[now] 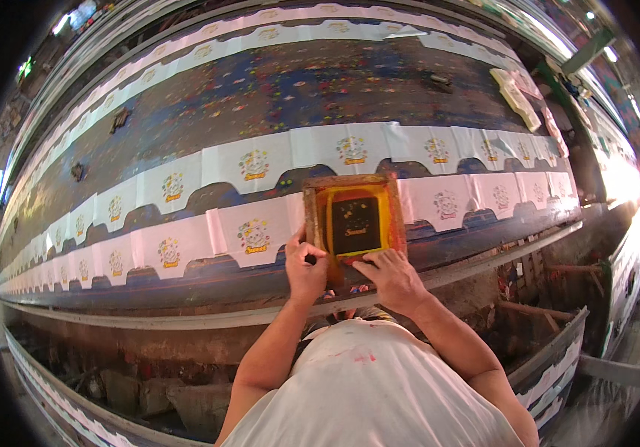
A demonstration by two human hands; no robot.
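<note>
Found L grip (307, 274) nearest, w/ bent fingers by the lower-left side of the wooden frame (398, 216); saw R grip (394, 279) w/ fingers on its lower rim; for both, could not tell if clamped or only resting. Located frame just before the body, in the near row of pink cloths (227, 238) on the tabletop (223, 97). Judged frame prob. light & stiff, its dark panel (357, 223) maybe fragile, stained rims poss. slippery. Preferred hold at side rims, fingers off panel. Noted farther off white cloths (301, 153) w/ prints.
</note>
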